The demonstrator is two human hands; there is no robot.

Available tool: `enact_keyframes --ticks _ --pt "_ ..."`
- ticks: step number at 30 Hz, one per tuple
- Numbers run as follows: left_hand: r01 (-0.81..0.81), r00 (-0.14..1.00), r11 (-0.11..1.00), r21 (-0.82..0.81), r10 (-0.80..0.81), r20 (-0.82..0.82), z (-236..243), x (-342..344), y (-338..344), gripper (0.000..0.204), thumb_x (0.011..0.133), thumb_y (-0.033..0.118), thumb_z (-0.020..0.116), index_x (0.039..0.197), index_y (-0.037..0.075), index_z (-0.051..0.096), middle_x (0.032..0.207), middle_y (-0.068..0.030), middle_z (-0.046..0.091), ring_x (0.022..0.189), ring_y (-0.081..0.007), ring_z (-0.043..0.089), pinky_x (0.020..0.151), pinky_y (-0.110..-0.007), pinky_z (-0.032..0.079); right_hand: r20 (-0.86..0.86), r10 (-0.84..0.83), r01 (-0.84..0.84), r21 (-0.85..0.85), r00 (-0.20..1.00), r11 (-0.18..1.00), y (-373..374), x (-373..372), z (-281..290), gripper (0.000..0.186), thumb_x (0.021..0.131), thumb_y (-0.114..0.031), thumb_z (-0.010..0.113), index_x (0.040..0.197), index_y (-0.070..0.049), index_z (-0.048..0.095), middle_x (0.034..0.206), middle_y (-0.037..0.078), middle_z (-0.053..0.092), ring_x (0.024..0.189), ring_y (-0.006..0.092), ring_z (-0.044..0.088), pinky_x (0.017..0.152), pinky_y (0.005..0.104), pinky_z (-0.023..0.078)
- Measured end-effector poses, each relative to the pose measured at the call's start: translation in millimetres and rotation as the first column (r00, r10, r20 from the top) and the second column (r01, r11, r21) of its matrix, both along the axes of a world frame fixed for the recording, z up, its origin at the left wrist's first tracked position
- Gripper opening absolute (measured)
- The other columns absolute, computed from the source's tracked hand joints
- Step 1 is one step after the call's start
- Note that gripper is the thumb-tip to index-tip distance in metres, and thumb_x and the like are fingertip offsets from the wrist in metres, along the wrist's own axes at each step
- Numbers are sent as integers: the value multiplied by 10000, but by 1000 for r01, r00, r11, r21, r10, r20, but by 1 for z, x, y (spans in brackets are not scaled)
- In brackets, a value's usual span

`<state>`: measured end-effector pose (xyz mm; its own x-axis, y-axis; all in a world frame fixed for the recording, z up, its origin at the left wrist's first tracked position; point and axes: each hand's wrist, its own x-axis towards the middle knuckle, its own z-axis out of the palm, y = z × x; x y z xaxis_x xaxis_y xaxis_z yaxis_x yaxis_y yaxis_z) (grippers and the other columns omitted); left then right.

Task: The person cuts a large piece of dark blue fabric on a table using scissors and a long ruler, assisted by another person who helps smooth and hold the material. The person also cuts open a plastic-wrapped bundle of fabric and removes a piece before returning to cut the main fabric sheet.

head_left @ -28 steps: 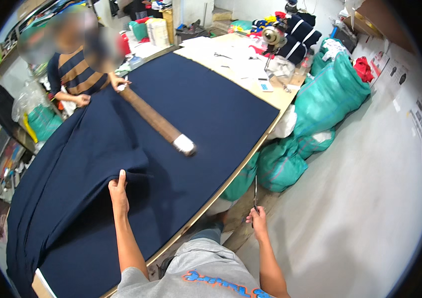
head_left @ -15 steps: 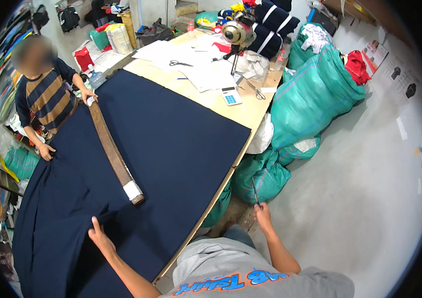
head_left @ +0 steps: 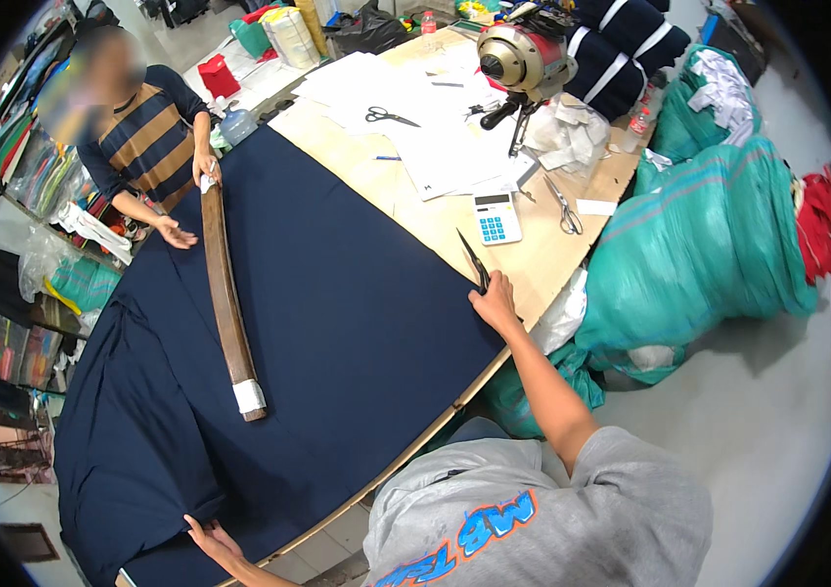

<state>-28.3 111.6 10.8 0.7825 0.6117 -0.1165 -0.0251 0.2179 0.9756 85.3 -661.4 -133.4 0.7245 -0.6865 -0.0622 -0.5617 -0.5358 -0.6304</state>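
Note:
Dark navy fabric covers most of the table, flat in the middle and bunched in folds on the left. My left hand is at the near left, its fingers closed on the edge of a fold. In my right hand is a pair of black-handled scissors, blades pointing away over the fabric's right corner. A long wooden bar with white wrapping at its ends lies across the fabric. Across the table, a co-worker's hand grips the bar's far end; their other hand is spread above the fabric.
On the bare tabletop lie white papers, a calculator, silver scissors and black scissors. A fabric-cutting machine stands behind. Stuffed green sacks crowd the table's right side.
My right hand has brought the scissors from beside the table to over the fabric's right corner. My left hand has moved nearer with the fold. The co-worker's free hand has let go of the fabric.

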Motion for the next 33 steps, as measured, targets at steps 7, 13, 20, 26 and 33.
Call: enact_keyframes --ticks 7,13,20,26,33 --pt "-298 951 923 -244 308 4 -31 -3 -6 595 1105 430 630 1457 -47 580 1430 -138 664 1236 -284 643 1089 -408 493 -44 189 -193 -132 981 972 -46 81 -12 741 925 -292 815 1531 -46 468 1341 271 528 1266 463 522 1074 560 460" --pt "-539 821 842 -31 516 -245 -50 6 -21 561 1117 462 602 1381 -31 642 1260 -93 726 1019 -228 694 879 -333 560 -42 165 -170 -340 985 925 -56 81 -30 535 1008 -231 730 1500 -97 567 1334 194 542 1202 385 536 1029 532 460" --pt "-435 792 861 265 505 -342 -39 18 -50 670 1108 594 582 1364 -24 625 1138 -53 673 852 -147 602 673 -285 471 -4 123 -113 -426 992 898 -75 93 -17 515 1019 -210 711 1492 -53 584 1417 198 548 1282 403 521 1103 586 414" --pt "-430 793 846 316 521 -316 -35 -9 -52 647 1101 603 579 1362 15 647 1212 -101 703 999 -238 701 852 -355 611 98 530 -495 -247 843 833 -5 81 45 564 1070 -212 598 1605 -71 488 1663 282 378 1587 516 287 1304 650 216" --pt "-511 656 831 219 542 -525 -68 -42 -32 696 1079 643 587 1526 112 539 1370 -37 651 1064 -228 632 819 -331 515 -156 707 -719 -259 690 645 32 55 8 648 1120 -340 540 1721 -176 359 1790 248 219 1670 437 165 1327 656 132"
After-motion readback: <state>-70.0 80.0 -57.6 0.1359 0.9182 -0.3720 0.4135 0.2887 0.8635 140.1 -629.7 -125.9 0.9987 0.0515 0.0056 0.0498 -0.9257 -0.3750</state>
